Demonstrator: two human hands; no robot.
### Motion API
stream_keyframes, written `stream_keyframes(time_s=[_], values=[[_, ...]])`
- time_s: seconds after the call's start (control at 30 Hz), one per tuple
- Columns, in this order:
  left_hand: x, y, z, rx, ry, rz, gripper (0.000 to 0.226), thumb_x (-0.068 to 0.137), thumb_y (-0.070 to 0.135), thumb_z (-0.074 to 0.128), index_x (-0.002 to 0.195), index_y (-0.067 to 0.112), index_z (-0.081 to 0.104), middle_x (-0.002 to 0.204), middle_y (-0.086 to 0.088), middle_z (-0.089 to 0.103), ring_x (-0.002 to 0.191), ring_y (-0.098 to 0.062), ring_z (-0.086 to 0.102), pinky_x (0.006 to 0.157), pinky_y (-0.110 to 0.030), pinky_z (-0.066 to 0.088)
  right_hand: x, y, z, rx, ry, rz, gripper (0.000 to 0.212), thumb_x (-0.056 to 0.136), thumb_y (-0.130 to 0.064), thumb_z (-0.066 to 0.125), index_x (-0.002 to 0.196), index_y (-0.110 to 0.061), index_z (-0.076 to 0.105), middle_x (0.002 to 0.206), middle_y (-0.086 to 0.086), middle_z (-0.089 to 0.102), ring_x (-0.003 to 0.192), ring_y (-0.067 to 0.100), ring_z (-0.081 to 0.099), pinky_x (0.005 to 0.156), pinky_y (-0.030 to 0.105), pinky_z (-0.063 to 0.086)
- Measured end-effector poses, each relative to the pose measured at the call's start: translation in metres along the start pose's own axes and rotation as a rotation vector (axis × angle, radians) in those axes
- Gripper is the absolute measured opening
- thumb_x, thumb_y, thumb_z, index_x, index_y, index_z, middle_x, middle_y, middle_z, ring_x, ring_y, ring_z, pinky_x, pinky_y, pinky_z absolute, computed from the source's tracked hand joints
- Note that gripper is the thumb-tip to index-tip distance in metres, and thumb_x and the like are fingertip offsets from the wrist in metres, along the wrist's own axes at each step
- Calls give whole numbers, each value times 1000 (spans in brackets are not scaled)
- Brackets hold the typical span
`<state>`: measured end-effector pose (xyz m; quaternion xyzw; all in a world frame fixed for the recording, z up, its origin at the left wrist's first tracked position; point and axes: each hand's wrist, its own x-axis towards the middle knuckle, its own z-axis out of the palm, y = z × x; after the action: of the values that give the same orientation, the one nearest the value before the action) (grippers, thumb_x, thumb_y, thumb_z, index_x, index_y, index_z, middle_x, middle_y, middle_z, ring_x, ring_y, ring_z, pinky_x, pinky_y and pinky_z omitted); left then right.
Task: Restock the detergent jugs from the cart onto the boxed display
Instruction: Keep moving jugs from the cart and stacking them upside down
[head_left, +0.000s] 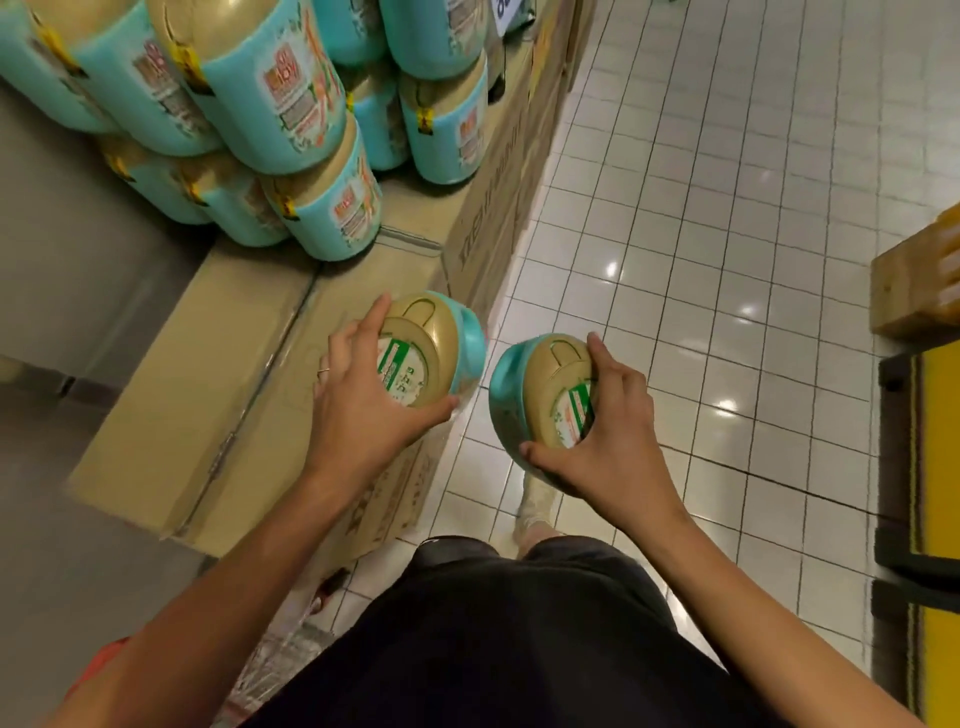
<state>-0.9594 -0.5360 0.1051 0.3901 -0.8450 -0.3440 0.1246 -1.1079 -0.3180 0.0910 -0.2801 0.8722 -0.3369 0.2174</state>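
The left hand (363, 415) spreads wide over the top of the left jug (441, 332), fingers on its far-left side and thumb on the near side, clamping the broad tan cap (415, 358) from above. The right hand (608, 431) holds the right jug (514, 384) the same way, fingers splayed round the cap. The left jug hangs over the near right corner of the boxes (208, 374). The right jug hangs just beside it, over the floor (727, 208), not touching it. The stack (270, 93) of matching teal jugs stands two tiers high on the boxes at the far left, with bare cardboard between it and the hands. These jugs look full, so likely heavy for a one-handed top grip, and the smooth plastic could slip through splayed fingers. The body is stiff and should take a firm squeeze. An arched shape on each cap may be a handle, though I cannot tell; otherwise a hand under the base would be safer when setting one down
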Motion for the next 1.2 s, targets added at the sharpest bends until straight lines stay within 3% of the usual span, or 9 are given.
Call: stream_keyframes(time_s=[0.13, 0.37, 0.57, 0.87, 1.07, 1.2], values=[[60, 18, -1, 48, 96, -56, 123, 55, 77, 72, 160, 54, 12, 153, 8, 31, 136, -24, 45, 109, -55, 47, 70, -12, -17, -14, -73, -91, 132, 63, -56, 90, 166, -38, 9, 143, -10, 32, 134, 12, 34, 97, 31, 39], [151, 32, 5, 180, 215, -139, 123, 58, 77, 65, 165, 43, 14, 155, -3, 34, 136, -32, 43, 115, -53, 36, 164, -39, -38, -49, -191, -219, 131, 63, -58, 89, 166, -40, 8, 144, -13, 31, 138, 15, 35, 100, 35, 45], [193, 25, 14, 240, 216, -140, 129, 66, 67, 81, 168, 32, 11, 163, -6, 31, 143, -34, 33, 116, -56, 32, 209, -52, -36, -53, -239, -227, 131, 59, -70, 80, 165, -43, 7, 144, -16, 30, 138, 11, 34, 98, 31, 42], [219, 18, 15, 353, 241, -36, 110, 71, 77, 56, 162, 17, 39, 162, -13, 40, 141, -42, 39, 113, -60, 31, 247, -58, -21, -40, -244, -167, 133, 53, -71, 81, 162, -48, 8, 141, -16, 32, 135, 9, 37, 101, 29, 39], [230, 16, 20, 538, 354, 117, 93, 78, 67, 61, 151, 9, 55, 155, -14, 53, 136, -31, 39, 100, -47, 31, 265, -58, -24, -40, -263, -159, 133, 53, -70, 80, 163, -49, 8, 139, -20, 31, 134, 9, 36, 102, 30, 40], [238, 21, 20, 555, 325, 116, 86, 79, 65, 64, 150, 16, 57, 155, -6, 54, 134, -32, 53, 101, -46, 34, 276, -59, -30, -59, -304, -188, 134, 53, -72, 79, 164, -46, 8, 141, -18, 31, 135, 8, 36, 102, 29, 41]])
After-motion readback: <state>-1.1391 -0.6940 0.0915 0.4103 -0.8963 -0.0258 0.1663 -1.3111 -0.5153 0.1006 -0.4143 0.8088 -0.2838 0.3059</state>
